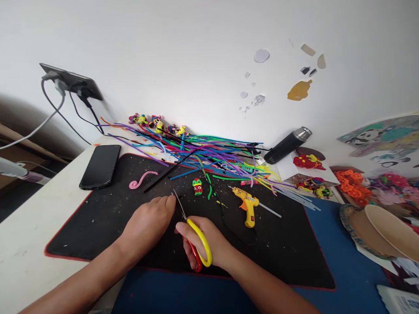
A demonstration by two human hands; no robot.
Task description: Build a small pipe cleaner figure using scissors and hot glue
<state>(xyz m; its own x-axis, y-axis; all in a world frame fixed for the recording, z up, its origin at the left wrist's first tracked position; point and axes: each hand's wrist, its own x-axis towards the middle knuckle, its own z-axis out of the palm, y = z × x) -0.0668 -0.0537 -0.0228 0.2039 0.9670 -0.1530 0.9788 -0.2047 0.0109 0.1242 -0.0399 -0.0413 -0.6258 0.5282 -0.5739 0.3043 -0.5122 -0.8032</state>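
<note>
In my right hand (204,240) is a pair of scissors (203,244) with one yellow and one red handle; the slightly parted blades point up and left, beside my left fingertips. My left hand (151,216) is closed over the black mat (101,218), its fingers bent, and a short dark piece shows near the blades; what the fingers pinch is too small to tell. Just beyond the blades lies a small red and green figure with googly eyes (197,187). A pink curled pipe cleaner (143,179) rests on the mat beyond my left hand.
A yellow glue gun (248,206) lies right of my hands. Many coloured pipe cleaners (203,152) spread along the wall. A black phone (101,167) sits at the left, a dark flask (288,145) at the back right. Bowls (393,226) stand far right.
</note>
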